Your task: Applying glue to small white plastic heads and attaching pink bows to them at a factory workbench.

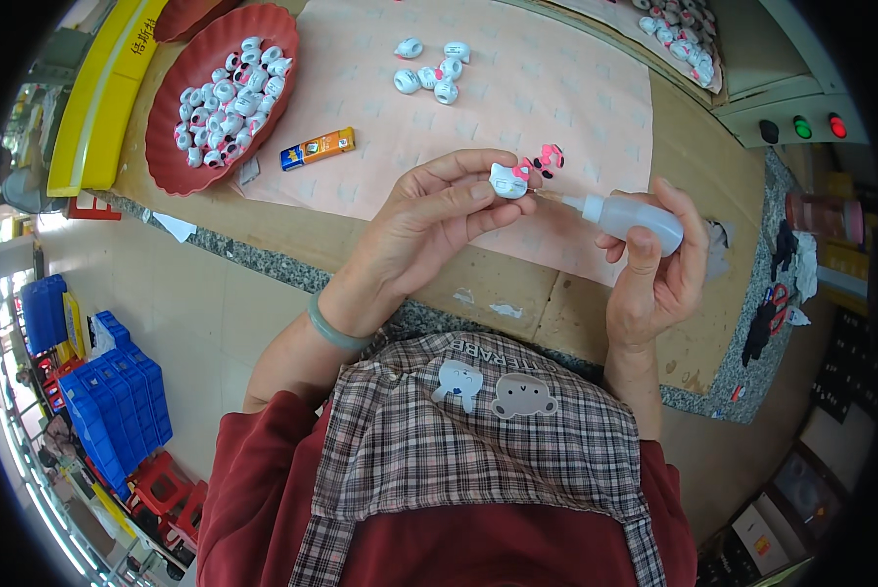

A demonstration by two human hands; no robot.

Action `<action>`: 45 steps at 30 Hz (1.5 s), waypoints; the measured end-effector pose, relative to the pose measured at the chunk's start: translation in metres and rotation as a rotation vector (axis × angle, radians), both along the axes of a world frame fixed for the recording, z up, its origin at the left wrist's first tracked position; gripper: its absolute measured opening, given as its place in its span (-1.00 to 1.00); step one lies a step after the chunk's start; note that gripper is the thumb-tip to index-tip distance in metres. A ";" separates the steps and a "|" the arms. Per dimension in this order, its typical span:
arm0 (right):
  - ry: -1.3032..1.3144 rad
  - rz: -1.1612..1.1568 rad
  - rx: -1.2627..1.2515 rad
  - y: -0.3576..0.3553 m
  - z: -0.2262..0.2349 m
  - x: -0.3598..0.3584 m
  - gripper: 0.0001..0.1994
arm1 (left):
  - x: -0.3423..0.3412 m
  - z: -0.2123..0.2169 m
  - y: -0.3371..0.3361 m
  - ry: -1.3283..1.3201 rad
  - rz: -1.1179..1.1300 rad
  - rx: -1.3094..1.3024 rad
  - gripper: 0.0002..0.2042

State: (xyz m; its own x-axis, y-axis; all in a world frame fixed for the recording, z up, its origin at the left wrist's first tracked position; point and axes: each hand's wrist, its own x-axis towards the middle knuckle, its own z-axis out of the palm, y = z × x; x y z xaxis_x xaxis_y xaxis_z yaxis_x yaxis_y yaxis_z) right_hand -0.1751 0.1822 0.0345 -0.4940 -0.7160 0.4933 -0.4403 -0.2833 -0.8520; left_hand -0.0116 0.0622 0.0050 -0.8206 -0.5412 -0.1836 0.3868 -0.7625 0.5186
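Between the thumb and fingers of my left hand (421, 210) is a small white cat-head figurine (506, 183) with a pink bow. My right hand (662, 279) is wrapped round a translucent squeeze bottle (640, 223), tilted so its thin nozzle points at the figurine's right side. The tip lies close to the figurine; whether they touch I cannot tell. Just beyond my left fingertips, small pink and black pieces (549, 161) lie on the pale pink sheet (361, 186). Farther off on that sheet stand several white cat-head figurines (427, 76), apart from one another or in a loose cluster.
A red scalloped bowl (157, 157) of white figurines stands at the far left, beside a yellow bar (96, 108). An orange and blue packet (318, 148) lies near it. Scissors (778, 305) and a jar (826, 217) are at the right; blue crates (116, 411) stand on the floor.
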 end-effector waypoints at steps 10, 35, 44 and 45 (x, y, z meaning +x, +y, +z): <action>0.011 -0.009 -0.029 0.000 -0.002 -0.001 -0.68 | 0.002 -0.001 -0.003 0.034 0.003 0.002 -0.69; 0.004 0.022 0.007 -0.001 -0.003 0.000 -0.67 | 0.004 -0.006 -0.002 -0.016 -0.034 -0.006 -0.66; -0.429 0.071 -0.036 -0.014 0.004 -0.014 -0.70 | 0.011 -0.001 -0.008 -0.012 0.021 0.018 -0.67; -0.497 0.063 0.013 -0.016 0.003 -0.014 -0.71 | 0.014 -0.001 -0.009 -0.016 0.039 0.013 -0.67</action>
State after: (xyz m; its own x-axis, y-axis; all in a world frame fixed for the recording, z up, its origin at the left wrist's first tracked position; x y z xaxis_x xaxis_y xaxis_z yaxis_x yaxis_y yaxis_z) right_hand -0.1890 0.1664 0.0372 -0.6223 -0.7568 0.2000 0.0377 -0.2841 -0.9580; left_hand 0.0020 0.0532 0.0044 -0.7958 -0.5704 -0.2035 0.4084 -0.7535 0.5152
